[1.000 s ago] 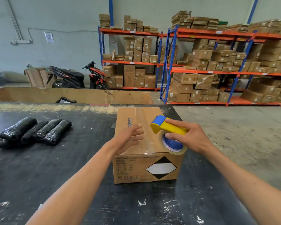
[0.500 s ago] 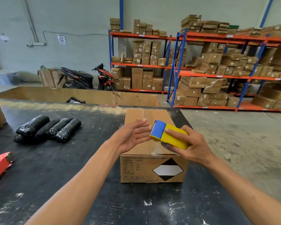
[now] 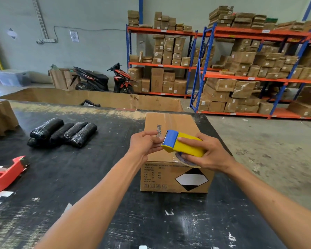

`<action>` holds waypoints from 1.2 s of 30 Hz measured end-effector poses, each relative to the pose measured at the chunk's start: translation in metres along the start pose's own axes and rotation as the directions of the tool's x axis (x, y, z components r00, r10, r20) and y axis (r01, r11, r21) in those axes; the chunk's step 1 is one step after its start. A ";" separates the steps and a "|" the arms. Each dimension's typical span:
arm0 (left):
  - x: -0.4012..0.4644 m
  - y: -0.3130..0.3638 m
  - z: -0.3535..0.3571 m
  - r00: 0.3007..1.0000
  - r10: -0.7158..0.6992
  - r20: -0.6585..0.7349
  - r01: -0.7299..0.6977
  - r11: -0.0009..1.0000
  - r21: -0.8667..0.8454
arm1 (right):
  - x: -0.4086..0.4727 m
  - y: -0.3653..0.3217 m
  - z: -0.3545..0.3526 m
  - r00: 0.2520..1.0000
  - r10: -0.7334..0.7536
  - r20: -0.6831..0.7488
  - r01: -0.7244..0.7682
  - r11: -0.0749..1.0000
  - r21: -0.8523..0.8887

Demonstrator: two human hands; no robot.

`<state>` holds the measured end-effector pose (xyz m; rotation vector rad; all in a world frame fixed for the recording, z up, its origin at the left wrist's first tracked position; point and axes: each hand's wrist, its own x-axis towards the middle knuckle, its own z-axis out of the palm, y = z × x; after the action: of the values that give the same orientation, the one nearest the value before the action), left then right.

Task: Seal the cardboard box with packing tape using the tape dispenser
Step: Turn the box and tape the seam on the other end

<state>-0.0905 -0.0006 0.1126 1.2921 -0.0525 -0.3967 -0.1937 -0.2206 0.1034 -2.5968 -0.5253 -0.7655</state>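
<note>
A closed brown cardboard box [image 3: 176, 178] with a black-and-white diamond label stands on the black table [image 3: 79, 186] in front of me. Clear tape runs along its top seam. My right hand [image 3: 209, 153] grips a yellow and blue tape dispenser [image 3: 182, 143] just above the box's near top edge, the tape roll under my palm. My left hand [image 3: 144, 143] is at the dispenser's blue toothed end, fingertips pinched there; the tape end itself is too clear to make out.
Several black wrapped rolls [image 3: 63, 132] lie left of the box. A red tape dispenser [image 3: 6, 174] sits at the table's left edge. A large open carton [image 3: 90, 97] stands behind the table, with a parked scooter [image 3: 104, 79] and shelves of boxes [image 3: 241, 69] beyond.
The dispenser has lifted off the box top and turned flatter. My left hand left the box top and closed its fingers at the dispenser's blue end. The view shifted left, revealing the red dispenser.
</note>
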 end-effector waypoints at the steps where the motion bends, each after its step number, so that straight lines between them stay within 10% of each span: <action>1: -0.001 -0.001 -0.003 1.000 -0.006 -0.021 0.006 1.000 -0.019 | 0.000 0.000 -0.001 1.000 -0.001 0.013 0.001 1.000 0.001; 17: -0.005 -0.074 -0.058 0.947 0.236 -0.218 -0.175 0.948 0.267 | 0.003 0.024 -0.022 0.876 0.023 0.481 0.192 0.899 -0.393; 36: -0.012 -0.094 -0.048 0.844 0.420 -0.333 -0.236 0.849 0.472 | 0.018 0.004 -0.016 0.838 0.093 0.538 0.217 0.847 -0.484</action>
<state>-0.1133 0.0271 0.0121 1.7337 0.0072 0.2271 -0.1843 -0.2267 0.1250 -3.3605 -0.6307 -0.1611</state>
